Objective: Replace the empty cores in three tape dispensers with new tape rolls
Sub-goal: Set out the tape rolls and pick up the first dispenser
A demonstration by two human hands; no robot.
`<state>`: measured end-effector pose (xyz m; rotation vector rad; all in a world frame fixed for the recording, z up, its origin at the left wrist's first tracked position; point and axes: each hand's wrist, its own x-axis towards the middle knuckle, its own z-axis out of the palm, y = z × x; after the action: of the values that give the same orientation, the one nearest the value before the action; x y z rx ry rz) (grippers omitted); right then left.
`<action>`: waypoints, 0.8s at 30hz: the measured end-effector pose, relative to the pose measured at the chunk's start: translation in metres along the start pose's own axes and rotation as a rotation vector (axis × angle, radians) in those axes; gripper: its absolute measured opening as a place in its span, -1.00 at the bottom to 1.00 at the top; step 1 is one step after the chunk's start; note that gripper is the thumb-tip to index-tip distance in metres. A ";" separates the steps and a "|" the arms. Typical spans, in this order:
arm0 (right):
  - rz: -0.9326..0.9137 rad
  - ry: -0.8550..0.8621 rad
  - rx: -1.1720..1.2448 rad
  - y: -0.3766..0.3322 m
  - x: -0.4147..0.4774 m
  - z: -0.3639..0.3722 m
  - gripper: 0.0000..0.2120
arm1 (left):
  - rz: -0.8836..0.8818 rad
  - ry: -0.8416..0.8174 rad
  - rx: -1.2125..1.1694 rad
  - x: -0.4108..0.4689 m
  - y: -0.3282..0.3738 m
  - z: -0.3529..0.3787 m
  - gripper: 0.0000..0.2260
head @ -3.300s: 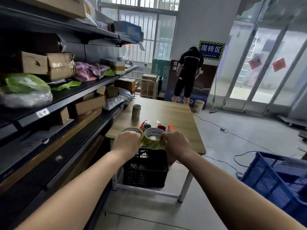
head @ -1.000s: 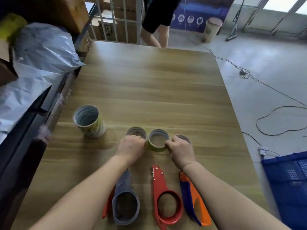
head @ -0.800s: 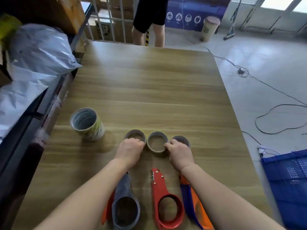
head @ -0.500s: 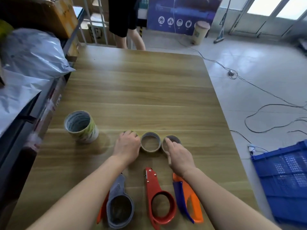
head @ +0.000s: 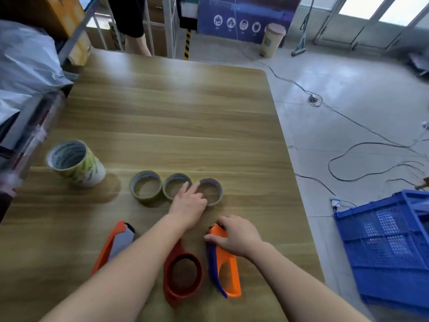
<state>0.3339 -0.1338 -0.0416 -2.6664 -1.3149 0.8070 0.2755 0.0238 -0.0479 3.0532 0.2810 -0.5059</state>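
Three tape rolls stand in a row on the wooden table [head: 185,112]: left roll [head: 145,181], middle roll [head: 173,181], right roll [head: 214,184]. Nearer to me lie three dispensers: a grey-and-orange one [head: 121,240], a red one [head: 178,296] with an empty ring, and an orange-and-blue one [head: 235,280]. My left hand [head: 189,206] reaches across, its straight fingers touching the near rim of the right roll. My right hand [head: 234,235] grips the front end of the orange-and-blue dispenser, thumb on its left side.
A tall stack of rolls [head: 76,163] stands at the table's left. Shelving with plastic bags [head: 27,61] borders the left edge. A blue crate [head: 383,252] and loose cables [head: 348,159] lie on the floor to the right. A person's legs [head: 137,38] show beyond the table's far end.
My left hand left the left roll and crossed right to the right roll. My right hand drew back from the right roll and took hold of the orange-and-blue dispenser.
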 end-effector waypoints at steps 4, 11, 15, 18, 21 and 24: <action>-0.012 -0.042 0.102 0.003 -0.001 0.003 -0.54 | -0.074 -0.021 0.079 -0.002 0.015 -0.003 -0.70; 0.090 0.029 0.087 0.023 0.004 -0.011 -0.64 | -0.152 -0.017 0.014 -0.007 0.038 -0.003 -0.74; 0.157 0.154 0.116 0.046 -0.006 -0.019 -0.56 | -0.173 -0.060 -0.030 -0.012 0.058 0.002 -0.77; 0.067 0.331 -0.008 0.063 -0.018 -0.013 -0.47 | -0.228 -0.070 -0.126 -0.013 0.075 0.003 -0.77; -0.004 0.430 -0.153 0.076 -0.032 -0.003 -0.48 | -0.292 -0.060 -0.205 -0.012 0.091 0.002 -0.75; -0.005 0.429 -0.181 0.081 -0.040 -0.001 -0.48 | -0.345 -0.072 -0.267 -0.009 0.104 -0.003 -0.73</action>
<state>0.3729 -0.2154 -0.0458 -2.7493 -1.3280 0.0995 0.2869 -0.0799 -0.0421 2.7288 0.8092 -0.5397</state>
